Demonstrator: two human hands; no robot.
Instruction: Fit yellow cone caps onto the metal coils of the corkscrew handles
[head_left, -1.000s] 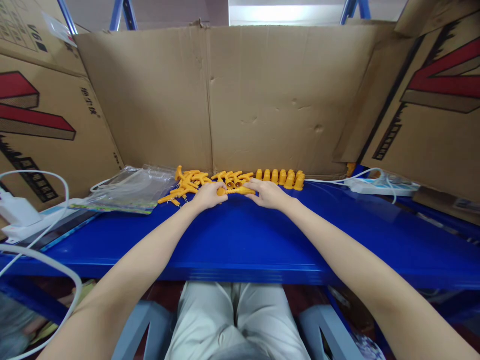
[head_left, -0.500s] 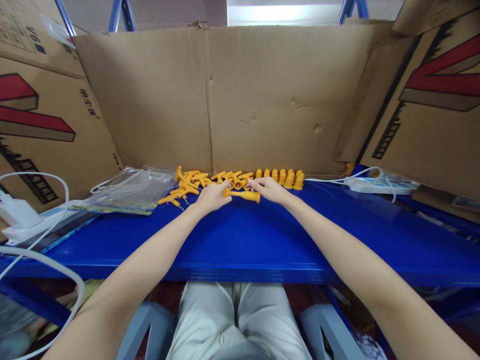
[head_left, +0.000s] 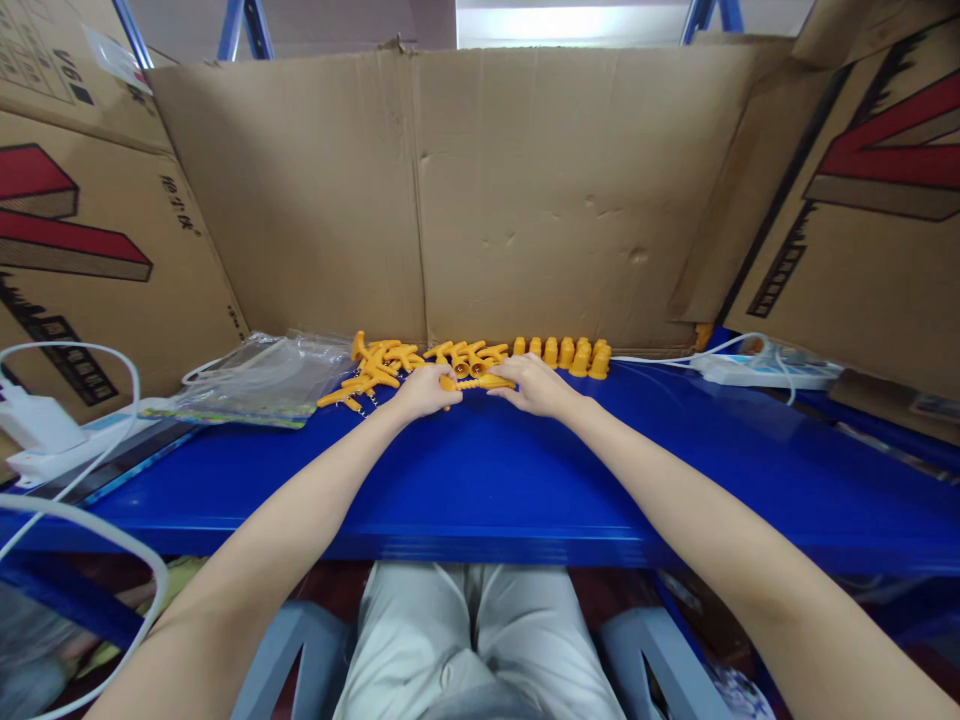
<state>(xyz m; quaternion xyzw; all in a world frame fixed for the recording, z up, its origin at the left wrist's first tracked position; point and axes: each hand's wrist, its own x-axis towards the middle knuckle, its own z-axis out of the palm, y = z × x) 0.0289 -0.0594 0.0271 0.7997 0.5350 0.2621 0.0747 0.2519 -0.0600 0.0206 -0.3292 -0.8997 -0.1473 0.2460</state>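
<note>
Between my two hands is a yellow corkscrew [head_left: 471, 383], lying nearly level above the blue table [head_left: 487, 470]. My left hand [head_left: 426, 392] is closed round its handle end. The fingers of my right hand [head_left: 536, 385] are closed on its other end, a wider sleeve-like part. Left of my left hand lies a heap of yellow T-handled corkscrews [head_left: 371, 368] with bare metal spirals. More yellow T-handles [head_left: 465, 352] lie behind my hands, with a few hollow yellow sleeves [head_left: 478, 369] whose open ends face me. Upright yellow sleeves [head_left: 568, 353] stand in rows behind my right hand.
Clear plastic bags [head_left: 255, 375] lie at the left. A white power strip [head_left: 757, 370] with a cable sits at the right, and a white charger [head_left: 34, 420] at the far left. Cardboard [head_left: 562, 200] walls in the back and sides.
My right hand has moved slightly left and closed on the right end of the corkscrew. One hollow sleeve that lay beside the others is no longer visible there.
</note>
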